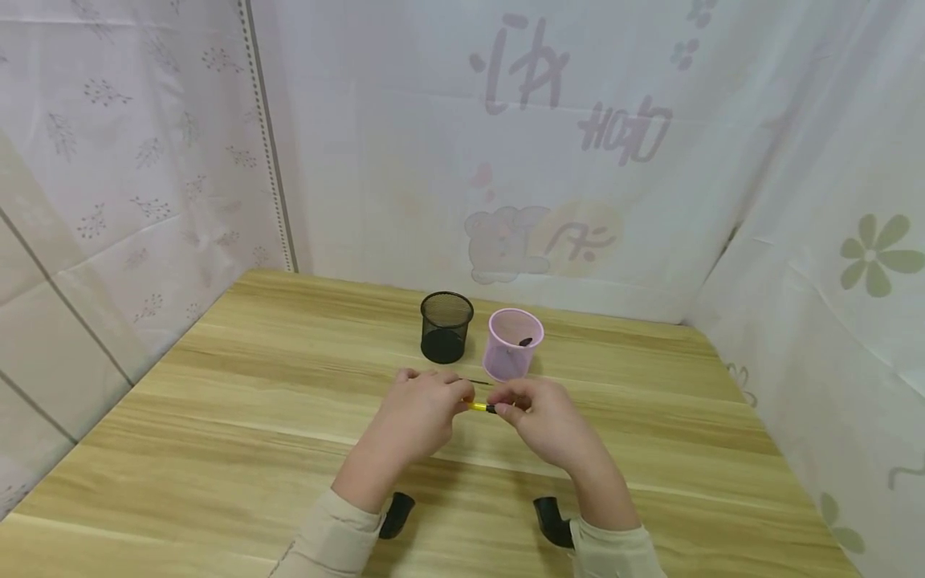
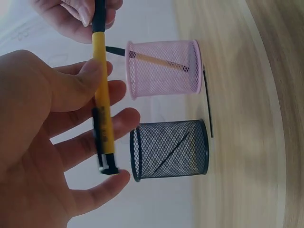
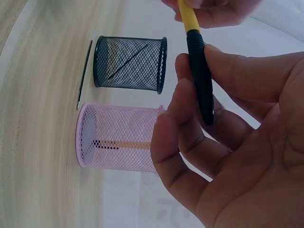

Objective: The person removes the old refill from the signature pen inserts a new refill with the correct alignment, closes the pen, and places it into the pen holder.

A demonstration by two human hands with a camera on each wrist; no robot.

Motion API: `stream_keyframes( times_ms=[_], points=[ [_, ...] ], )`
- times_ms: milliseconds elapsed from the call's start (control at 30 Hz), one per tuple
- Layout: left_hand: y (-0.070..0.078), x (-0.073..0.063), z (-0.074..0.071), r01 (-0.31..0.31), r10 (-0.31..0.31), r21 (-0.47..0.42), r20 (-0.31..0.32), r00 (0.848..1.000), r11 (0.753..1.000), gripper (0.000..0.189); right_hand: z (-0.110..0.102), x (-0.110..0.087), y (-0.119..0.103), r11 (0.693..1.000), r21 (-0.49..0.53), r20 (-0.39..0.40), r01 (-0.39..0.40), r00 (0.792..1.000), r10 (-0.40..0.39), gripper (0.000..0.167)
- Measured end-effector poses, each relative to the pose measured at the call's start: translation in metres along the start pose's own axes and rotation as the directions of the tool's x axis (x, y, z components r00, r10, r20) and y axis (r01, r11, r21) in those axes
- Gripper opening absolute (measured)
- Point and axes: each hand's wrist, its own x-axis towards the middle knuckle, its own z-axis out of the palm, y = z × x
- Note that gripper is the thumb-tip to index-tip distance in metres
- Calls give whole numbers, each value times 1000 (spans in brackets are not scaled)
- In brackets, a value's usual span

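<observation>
My left hand (image 1: 426, 405) pinches the yellow barrel of a ballpoint pen (image 2: 101, 71) between thumb and fingers, the others spread along it. The pen has a black clip and a black end. My right hand (image 1: 543, 417) holds its black grip section (image 3: 199, 71) between thumb and fingertips. Between the hands and the cups, a thin dark rod (image 2: 208, 102), like a pen refill, lies on the table. In the pink mesh cup (image 1: 506, 360) leans a yellow and black pen (image 2: 159, 61). A black mesh cup (image 1: 442, 333) stands to its left, with a thin dark line showing through the mesh.
The wood-grain table (image 1: 238, 385) reaches back to a pale printed curtain (image 1: 390, 160), with more cloth at both sides. Black curved pieces (image 1: 551, 522) show beside both wrists.
</observation>
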Motion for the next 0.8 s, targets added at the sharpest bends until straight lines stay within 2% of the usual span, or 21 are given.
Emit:
stream_keyframes(
  times_ms=[267, 567, 733, 800],
  points=[
    [2, 0, -1, -9, 8, -35, -34, 999, 999, 5, 2, 1, 1, 996, 82, 29, -29, 999, 27, 21],
    [-6, -1, -2, 58, -61, -72, -50, 997, 996, 5, 0, 2, 2, 998, 58, 11, -31, 999, 30, 18],
    [-10, -1, -2, 25, -38, -161, -77, 996, 987, 7, 1, 2, 1, 999, 43, -7, -29, 1000, 29, 11],
    [-11, 0, -3, 10, -29, -193, -94, 995, 981, 7, 1, 2, 0, 999, 42, -5, -28, 1000, 28, 13]
  ],
)
